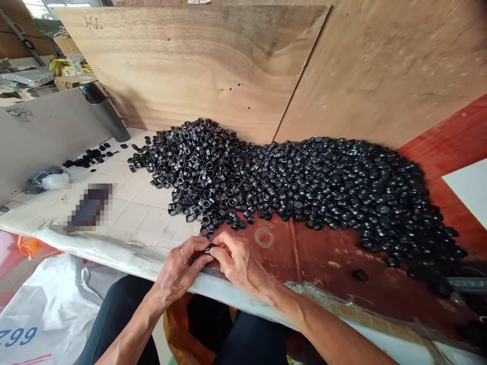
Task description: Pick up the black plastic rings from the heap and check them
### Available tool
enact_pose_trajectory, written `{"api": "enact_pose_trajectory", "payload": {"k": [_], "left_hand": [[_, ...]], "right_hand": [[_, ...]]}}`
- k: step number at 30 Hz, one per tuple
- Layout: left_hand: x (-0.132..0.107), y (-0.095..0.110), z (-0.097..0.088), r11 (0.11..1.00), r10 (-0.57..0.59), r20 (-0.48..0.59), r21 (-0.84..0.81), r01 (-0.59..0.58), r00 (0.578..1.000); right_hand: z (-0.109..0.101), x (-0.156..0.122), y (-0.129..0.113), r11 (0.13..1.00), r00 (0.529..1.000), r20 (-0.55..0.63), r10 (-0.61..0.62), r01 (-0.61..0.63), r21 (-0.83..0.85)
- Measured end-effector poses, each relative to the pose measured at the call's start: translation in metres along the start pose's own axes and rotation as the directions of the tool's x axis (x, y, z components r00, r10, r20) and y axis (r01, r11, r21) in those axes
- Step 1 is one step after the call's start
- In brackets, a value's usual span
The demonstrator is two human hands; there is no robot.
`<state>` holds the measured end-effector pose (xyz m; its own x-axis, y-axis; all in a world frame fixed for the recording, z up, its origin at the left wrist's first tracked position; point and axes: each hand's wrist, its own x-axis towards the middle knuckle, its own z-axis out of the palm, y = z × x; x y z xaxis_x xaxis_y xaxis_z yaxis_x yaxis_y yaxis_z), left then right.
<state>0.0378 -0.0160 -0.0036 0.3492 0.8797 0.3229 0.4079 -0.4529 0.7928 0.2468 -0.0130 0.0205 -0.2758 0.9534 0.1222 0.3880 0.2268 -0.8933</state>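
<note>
Left hand (180, 268) and right hand (238, 261) are meeting over the near edge of the table (274, 258), fingertips closing around one small black part (208, 249), both pinching it. Forearms (300, 314) are angling inward from the near side. Just beyond, black rings (198, 157) are lying heaped, black caps (335, 182) sprawling right. Far left, a dark flask (106, 115) is standing near loose black pieces (89, 158); a plywood board (190, 66) is backing the heap.

The small parts (315, 182) are black, the plywood (160, 56) (wavy-grained) tan.
</note>
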Motion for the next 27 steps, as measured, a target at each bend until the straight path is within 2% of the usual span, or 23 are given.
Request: {"api": "enact_pose_trajectory", "payload": {"k": [2, 4, 8, 10, 12, 14, 16, 18, 19, 20, 22, 25, 27], "left_hand": [[-0.001, 0.001, 0.003, 0.978, 0.147, -0.006, 0.149, -0.144, 0.989], [-0.001, 0.003, 0.006, 0.930, 0.262, 0.010, 0.264, -0.255, 0.965], [-0.001, 0.003, 0.012, 0.828, 0.383, 0.047, 0.426, -0.365, 0.923], [0.000, 0.004, 0.012, 0.814, 0.384, 0.073, 0.443, -0.376, 0.920], [0.002, 0.008, 0.009, 0.845, 0.340, 0.120, 0.397, -0.359, 0.933], [0.005, 0.014, 0.004, 0.898, 0.272, 0.170, 0.310, -0.314, 0.947], [0.008, 0.021, 0.000, 0.938, 0.208, 0.199, 0.238, -0.253, 0.958], [0.009, 0.025, -0.002, 0.960, 0.144, 0.211, 0.209, -0.189, 0.967], [0.010, 0.026, -0.002, 0.967, 0.101, 0.196, 0.210, -0.143, 0.975], [0.010, 0.026, -0.001, 0.972, 0.046, 0.161, 0.220, -0.081, 0.986], [0.009, 0.023, 0.003, 0.966, -0.078, 0.031, 0.248, 0.068, 0.996], [0.010, 0.013, 0.010, 0.930, -0.193, -0.168, 0.283, 0.235, 0.967], [0.012, 0.007, 0.013, 0.921, -0.204, -0.205, 0.292, 0.258, 0.957]], "right_hand": [[0.000, 0.001, -0.005, 0.972, 0.976, 0.071, 0.207, -0.213, 0.098], [0.000, 0.001, -0.009, 0.920, 0.934, 0.133, 0.332, -0.352, 0.172], [0.000, 0.002, -0.010, 0.853, 0.884, 0.175, 0.433, -0.465, 0.236], [0.000, 0.001, -0.008, 0.841, 0.872, 0.184, 0.454, -0.488, 0.234], [0.000, 0.000, -0.005, 0.847, 0.867, 0.207, 0.454, -0.492, 0.204], [-0.003, -0.001, -0.001, 0.881, 0.878, 0.229, 0.421, -0.456, 0.129], [-0.008, -0.001, 0.003, 0.934, 0.923, 0.165, 0.349, -0.357, 0.021], [-0.015, 0.000, 0.008, 0.962, 0.966, -0.006, 0.257, -0.257, -0.094], [-0.019, 0.001, 0.011, 0.964, 0.974, -0.111, 0.198, -0.214, -0.156], [-0.023, 0.002, 0.015, 0.959, 0.970, -0.202, 0.134, -0.178, -0.220], [-0.029, 0.005, 0.023, 0.925, 0.958, -0.287, -0.008, -0.101, -0.366], [-0.031, 0.007, 0.036, 0.837, 0.965, -0.233, -0.123, -0.025, -0.547], [-0.030, 0.008, 0.041, 0.797, 0.975, -0.187, -0.121, -0.018, -0.604]]}}
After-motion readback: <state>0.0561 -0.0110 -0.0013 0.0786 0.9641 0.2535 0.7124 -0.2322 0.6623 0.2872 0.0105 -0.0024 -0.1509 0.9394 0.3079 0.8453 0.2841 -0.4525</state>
